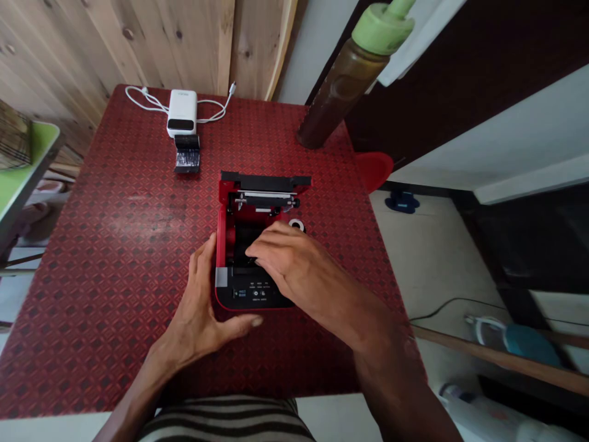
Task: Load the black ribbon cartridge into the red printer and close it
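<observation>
A red and black small printer (239, 301) with its lid (267, 183) raised stands on the table in front of me. My left hand (196, 307) lies along its left front corner, fingers stretched out on the side and thumb spread before the front edge. Over the printer's open compartment (246, 236), my right hand (285, 255) reaches in from the right with its fingers pinched together. What those fingertips hold, if anything, is hidden. Just behind my right hand a small roll with a white ring (297, 225) shows in part beside the printer.
The table (119, 282) has a red patterned cover. At its back are a white power bank (183, 110) with a white cable (221, 113) and a black strip (187, 155) with white marks. A tall brown bottle (338, 86) with a green cap stands back right. A red stool (375, 172) sits beyond.
</observation>
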Motion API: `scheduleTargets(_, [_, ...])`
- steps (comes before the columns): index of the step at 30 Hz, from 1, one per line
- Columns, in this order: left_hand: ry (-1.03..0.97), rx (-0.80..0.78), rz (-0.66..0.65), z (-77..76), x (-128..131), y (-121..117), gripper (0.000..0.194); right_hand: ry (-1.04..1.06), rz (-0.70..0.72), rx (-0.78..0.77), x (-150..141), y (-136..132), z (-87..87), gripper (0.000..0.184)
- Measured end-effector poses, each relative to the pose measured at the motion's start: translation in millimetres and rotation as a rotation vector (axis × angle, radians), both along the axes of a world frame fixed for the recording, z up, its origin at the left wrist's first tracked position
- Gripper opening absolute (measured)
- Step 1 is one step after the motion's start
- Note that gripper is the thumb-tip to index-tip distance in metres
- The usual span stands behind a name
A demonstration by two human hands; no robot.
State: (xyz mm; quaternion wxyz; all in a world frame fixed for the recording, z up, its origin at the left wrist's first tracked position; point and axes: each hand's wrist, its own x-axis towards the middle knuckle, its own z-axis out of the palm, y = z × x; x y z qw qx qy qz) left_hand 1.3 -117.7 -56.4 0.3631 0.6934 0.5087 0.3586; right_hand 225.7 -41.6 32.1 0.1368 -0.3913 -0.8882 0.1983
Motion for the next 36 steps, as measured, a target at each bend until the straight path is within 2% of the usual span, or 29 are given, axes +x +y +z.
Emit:
scheduleTargets(2, [-0.067,-0.077,-0.043,5.5,-11,1,0.129,0.002,-0.01,0.019,-2,0,-2.3,0.024])
scheduleTargets(5, [-0.186,-0.136,0.031,17.8,-24,18,0.095,0.074,-0.071,0.104,0,-5,-3.9,0.028])
scheduleTargets(6, [-0.21,-0.117,0.079,23.1,-25,29,0.083,0.1,-0.095,0.138,1,-9,-3.9,0.029])
scheduleTargets(8, [-0.21,0.008,0.143,34.4,-24,55,0.076,0.138,-0.133,0.205,2,-18,-4.1,0.028])
scheduleTargets(11, [-0.258,0.155,0.143,48.7,-13,89,0.063,0.172,-0.175,0.293,1,-33,-6.3,0.026])
scheduleTargets(12, [-0.279,0.154,0.13,51.9,-9,95,0.057,0.178,-0.196,0.32,0,-39,-7.9,0.025])
scheduleTargets(15, [-0.336,0.136,0.16,57.1,1,95,0.044,0.177,-0.277,0.435,-5,-54,-15.2,0.021])
scheduleTargets(20, [-0.321,0.08,0.271,59.6,8,71,0.026,0.112,-0.372,0.665,-12,-73,-29.9,0.02])
scheduleTargets(23, [-0.34,0.007,0.297,54.5,9,59,0.025,0.091,-0.439,0.697,-15,-78,-35.1,0.022])
scheduleTargets(27, [-0.441,-0.168,0.294,37.8,7,45,0.057,0.158,-0.455,0.601,-15,-75,-37.7,0.023])
scheduleTargets(29, [-0.472,-0.262,0.277,30.2,5,40,0.066,0.191,-0.445,0.568,-15,-73,-38.4,0.024])
scheduleTargets(33, [-0.549,-0.397,0.263,25.4,4,33,0.071,0.231,-0.416,0.517,-15,-71,-38.1,0.024])
scheduleTargets(36, [-0.597,-0.41,0.247,27.4,6,33,0.069,0.214,-0.405,0.49,-14,-72,-34.2,0.022])
